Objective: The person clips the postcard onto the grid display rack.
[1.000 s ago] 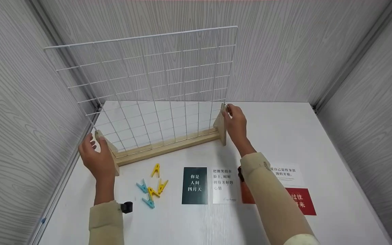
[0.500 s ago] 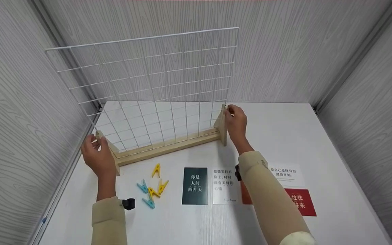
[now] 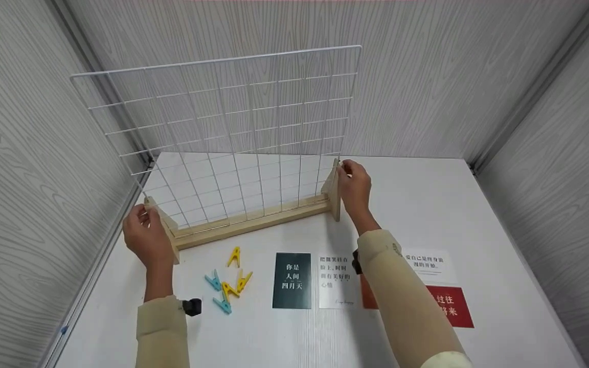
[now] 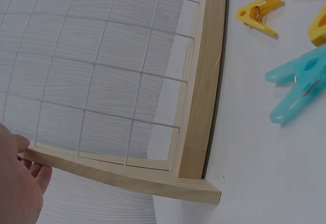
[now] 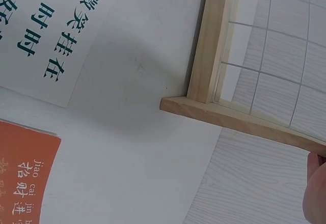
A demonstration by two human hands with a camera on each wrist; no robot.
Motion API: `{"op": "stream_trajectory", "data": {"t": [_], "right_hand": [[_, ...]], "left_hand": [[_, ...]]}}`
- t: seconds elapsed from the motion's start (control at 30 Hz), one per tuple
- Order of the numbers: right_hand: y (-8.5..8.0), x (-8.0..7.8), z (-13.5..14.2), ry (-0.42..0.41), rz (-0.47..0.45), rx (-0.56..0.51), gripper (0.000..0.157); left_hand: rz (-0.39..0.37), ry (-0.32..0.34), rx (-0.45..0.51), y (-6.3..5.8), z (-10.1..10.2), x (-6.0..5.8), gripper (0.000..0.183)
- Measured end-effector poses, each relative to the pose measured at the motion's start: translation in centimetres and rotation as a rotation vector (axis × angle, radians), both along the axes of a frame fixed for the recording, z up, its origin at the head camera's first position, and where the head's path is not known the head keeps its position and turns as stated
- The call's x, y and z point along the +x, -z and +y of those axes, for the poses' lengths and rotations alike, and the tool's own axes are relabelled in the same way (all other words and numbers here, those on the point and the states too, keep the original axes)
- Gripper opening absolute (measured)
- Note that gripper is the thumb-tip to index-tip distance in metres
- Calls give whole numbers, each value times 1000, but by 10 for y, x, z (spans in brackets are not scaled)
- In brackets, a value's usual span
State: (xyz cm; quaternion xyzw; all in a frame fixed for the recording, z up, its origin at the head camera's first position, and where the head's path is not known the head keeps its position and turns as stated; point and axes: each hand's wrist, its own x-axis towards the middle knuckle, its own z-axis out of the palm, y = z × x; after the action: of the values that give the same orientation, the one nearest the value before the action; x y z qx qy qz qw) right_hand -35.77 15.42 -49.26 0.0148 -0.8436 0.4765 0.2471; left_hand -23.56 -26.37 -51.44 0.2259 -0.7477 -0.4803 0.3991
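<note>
I find the grid (image 3: 229,134) standing in the stand (image 3: 253,226), left of frame centre. Left hand (image 3: 146,235) and right hand (image 3: 354,186) pinch the stand's ends, fingers nearly closed. Judged step: steadying; next calls for even pressure.

My left hand (image 3: 146,237), left of centre in the head view, and my right hand (image 3: 356,189), higher and right of centre, both pinch with bent fingers (image 4: 44,177). My left forearm (image 3: 163,327) rises nearly upright; my right forearm (image 3: 409,299) slants up leftward.
</note>
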Motion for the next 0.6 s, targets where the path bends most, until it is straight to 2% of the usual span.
{"op": "stream_trajectory", "data": {"t": [0.33,0.6], "right_hand": [[-1,0,-1,-11,15,10,23],[-2,2,4,-3,0,25,23]], "left_hand": [[3,-10,-28,-2,-2,2,27],[-7,8,-31,-7,1,2,27]]}}
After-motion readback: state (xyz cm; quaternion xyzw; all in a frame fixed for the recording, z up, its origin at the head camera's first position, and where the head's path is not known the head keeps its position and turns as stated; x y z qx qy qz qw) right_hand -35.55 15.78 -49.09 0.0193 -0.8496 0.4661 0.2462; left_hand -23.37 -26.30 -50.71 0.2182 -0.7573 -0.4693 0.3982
